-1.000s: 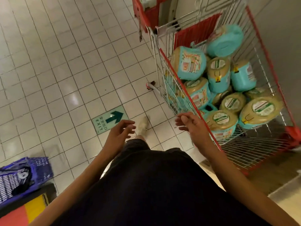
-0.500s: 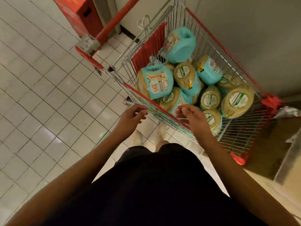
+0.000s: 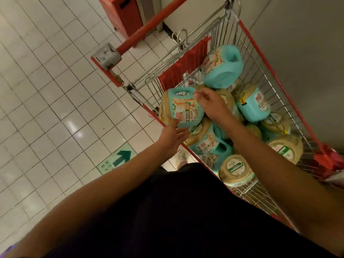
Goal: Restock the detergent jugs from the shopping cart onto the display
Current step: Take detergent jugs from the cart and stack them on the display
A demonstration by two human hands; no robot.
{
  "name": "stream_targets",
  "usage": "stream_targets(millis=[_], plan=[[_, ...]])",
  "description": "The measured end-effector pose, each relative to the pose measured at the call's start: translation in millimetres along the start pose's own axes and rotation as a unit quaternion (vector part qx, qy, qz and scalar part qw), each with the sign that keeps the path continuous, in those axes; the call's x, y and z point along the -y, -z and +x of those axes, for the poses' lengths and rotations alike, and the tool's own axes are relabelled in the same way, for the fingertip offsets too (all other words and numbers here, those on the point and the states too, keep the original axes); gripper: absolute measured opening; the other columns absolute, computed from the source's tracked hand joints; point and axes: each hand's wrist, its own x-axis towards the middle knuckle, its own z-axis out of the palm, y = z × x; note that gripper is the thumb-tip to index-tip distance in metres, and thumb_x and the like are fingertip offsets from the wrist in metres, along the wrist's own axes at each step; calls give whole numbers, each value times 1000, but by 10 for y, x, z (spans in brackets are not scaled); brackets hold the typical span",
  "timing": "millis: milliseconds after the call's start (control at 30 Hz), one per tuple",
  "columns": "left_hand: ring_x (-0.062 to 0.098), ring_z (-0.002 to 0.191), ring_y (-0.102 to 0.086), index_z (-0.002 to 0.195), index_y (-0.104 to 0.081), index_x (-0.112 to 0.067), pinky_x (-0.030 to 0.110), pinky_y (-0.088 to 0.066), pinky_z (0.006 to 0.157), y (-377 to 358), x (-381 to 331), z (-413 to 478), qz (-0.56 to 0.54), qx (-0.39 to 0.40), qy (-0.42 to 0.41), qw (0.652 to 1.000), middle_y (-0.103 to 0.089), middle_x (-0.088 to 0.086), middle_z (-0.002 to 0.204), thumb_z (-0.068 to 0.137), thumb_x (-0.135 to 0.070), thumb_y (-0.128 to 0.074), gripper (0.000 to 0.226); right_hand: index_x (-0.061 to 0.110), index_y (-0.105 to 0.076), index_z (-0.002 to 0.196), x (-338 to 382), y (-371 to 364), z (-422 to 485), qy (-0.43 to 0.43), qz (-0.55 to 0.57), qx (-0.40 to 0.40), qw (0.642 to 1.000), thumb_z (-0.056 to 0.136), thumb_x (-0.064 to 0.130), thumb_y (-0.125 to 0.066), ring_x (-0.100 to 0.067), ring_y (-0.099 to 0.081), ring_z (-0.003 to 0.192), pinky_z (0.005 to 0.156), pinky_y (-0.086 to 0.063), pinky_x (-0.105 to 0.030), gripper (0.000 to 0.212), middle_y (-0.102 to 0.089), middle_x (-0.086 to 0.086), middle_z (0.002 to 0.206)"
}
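Note:
A wire shopping cart with red rims holds several turquoise detergent jugs with beige ends. One jug leans against the cart's left rim, label up and handle at the top. My right hand lies over that jug's right side, fingers curled at the handle's end; whether they grip it is unclear. My left hand is spread under the jug's lower corner, fingertips touching it. Another jug tops the pile, and a third lies at the near end.
The cart's red push bar with a grey coin lock points to the upper left. A red box stands on the white tiled floor behind it. A grey wall borders the cart's right side. A green exit arrow marks the floor.
Both hands have moved forward from in front of my body to the jug at the cart's left rim. The view has swung closer over the cart.

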Motion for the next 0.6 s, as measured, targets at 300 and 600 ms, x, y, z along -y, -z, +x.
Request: stream_targets(millis=[300,600], plan=[[37,142,-47,144,-54,-9,45,-38,124,-302,40,316,-197,-54,53,978,-53,19,145,108,-56,-46,60,15,-66,121,67,-238,1245,44,-228,133,964,105,45,-59,-20,-58,119,96,-45,-35,35,-62,-5,133],[27,102,-61,113,-67,-18,40,-57,73,-409,107,607,-277,-91,51,955,-62,15,129,100,-74,-41,64,21,-72,127,-106,-371,1651,-27,-285,256,923,74,101,-42,-25,-65,111,95,-49,-39,100,-72,-9,128]])
